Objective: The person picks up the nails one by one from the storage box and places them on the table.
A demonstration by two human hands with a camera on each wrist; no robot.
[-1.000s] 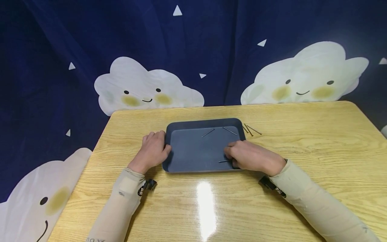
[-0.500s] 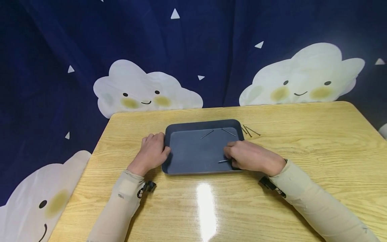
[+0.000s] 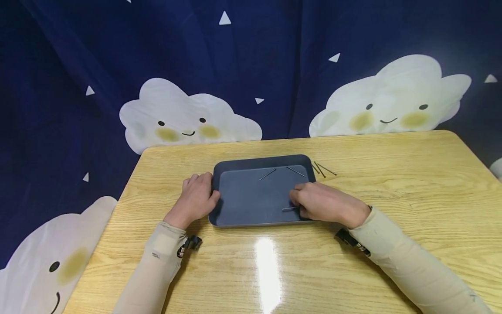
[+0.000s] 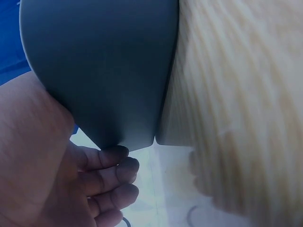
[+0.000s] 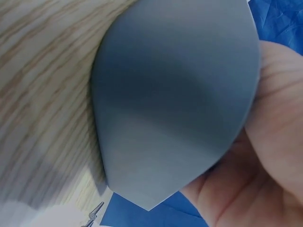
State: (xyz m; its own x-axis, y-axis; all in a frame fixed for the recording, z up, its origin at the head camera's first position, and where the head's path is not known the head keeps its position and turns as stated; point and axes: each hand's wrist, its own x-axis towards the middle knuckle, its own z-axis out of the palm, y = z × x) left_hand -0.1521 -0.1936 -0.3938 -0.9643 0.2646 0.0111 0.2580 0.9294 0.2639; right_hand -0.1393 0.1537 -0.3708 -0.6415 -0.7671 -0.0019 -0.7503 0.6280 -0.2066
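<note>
In the head view a dark grey shallow tray stands on the wooden table. My left hand grips its left wall, thumb inside and fingers outside; the left wrist view shows those fingers curled beyond the tray's wall. My right hand reaches over the right rim, fingers curled low inside the tray. A thin nail sticks out leftward from under those fingers, its other end hidden by the hand. Two more nails, one on the left and one on the right, lie near the tray's far wall.
Several dark nails lie on the table just past the tray's right rim. Behind the table's far edge hangs a dark blue curtain with cloud prints.
The head view has shifted slightly. Both hands keep nearly the same place at the tray, and the nail by my right fingers tilts only a little differently.
</note>
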